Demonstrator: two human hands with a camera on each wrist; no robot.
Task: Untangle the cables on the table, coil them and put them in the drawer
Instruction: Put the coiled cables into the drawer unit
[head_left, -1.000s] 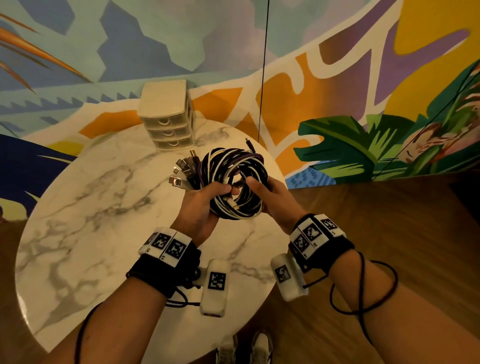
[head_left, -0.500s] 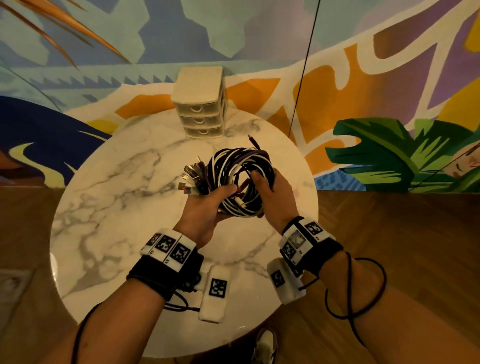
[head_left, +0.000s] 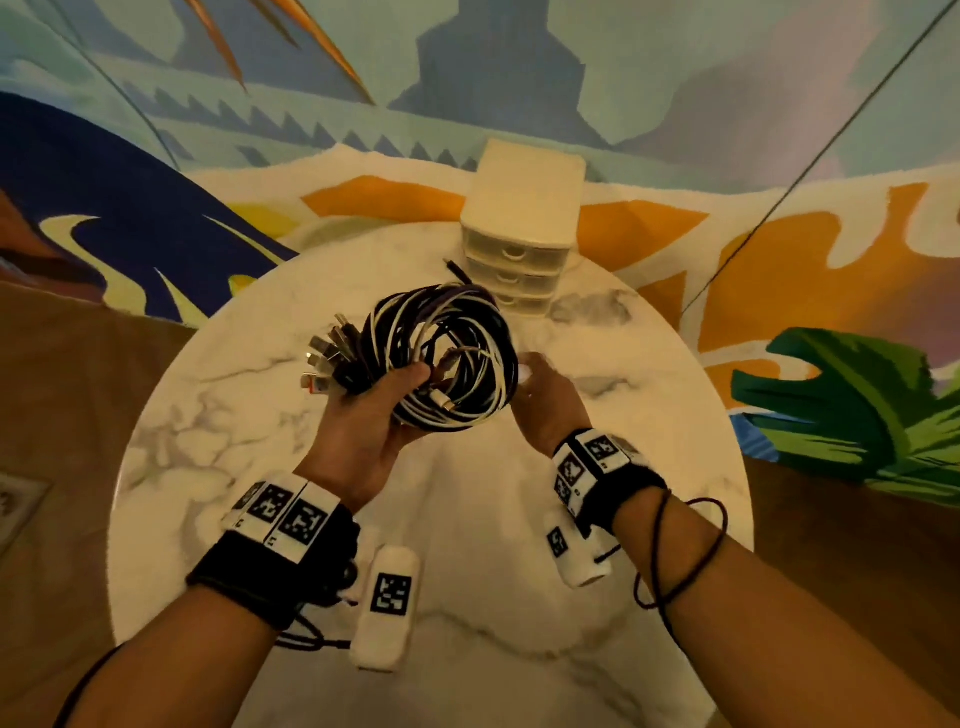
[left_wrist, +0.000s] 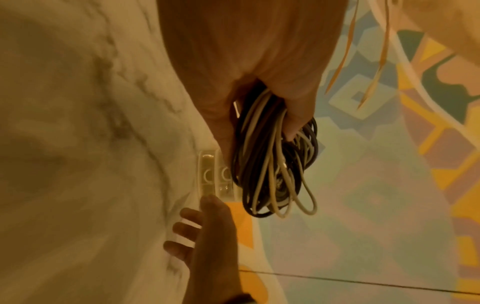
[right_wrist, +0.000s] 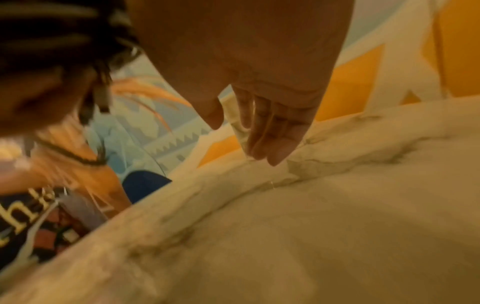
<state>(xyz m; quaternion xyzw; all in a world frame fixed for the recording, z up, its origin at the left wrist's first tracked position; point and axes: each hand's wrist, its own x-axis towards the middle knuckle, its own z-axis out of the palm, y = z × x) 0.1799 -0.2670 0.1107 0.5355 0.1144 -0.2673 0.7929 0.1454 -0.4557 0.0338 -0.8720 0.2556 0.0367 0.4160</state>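
Gripping the coiled cables (head_left: 441, 358) in my left hand (head_left: 363, 415) above the counter (head_left: 208, 467); right hand (head_left: 545, 400) free, fingers relaxed (nearer the drawer unit). Drawer unit (head_left: 519, 254) lies beyond, far-right, drawers closed.

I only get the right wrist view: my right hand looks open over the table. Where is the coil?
Observer: The left hand grips the coil, lifted above the table.
Operator: Is any drawer open?
Observer: No. All three drawers of the drawer unit at the table's far edge look shut in the head view.
Operator: Where are the plugs?
Observer: The plugs fan out from the coil's left side, above the left thumb.
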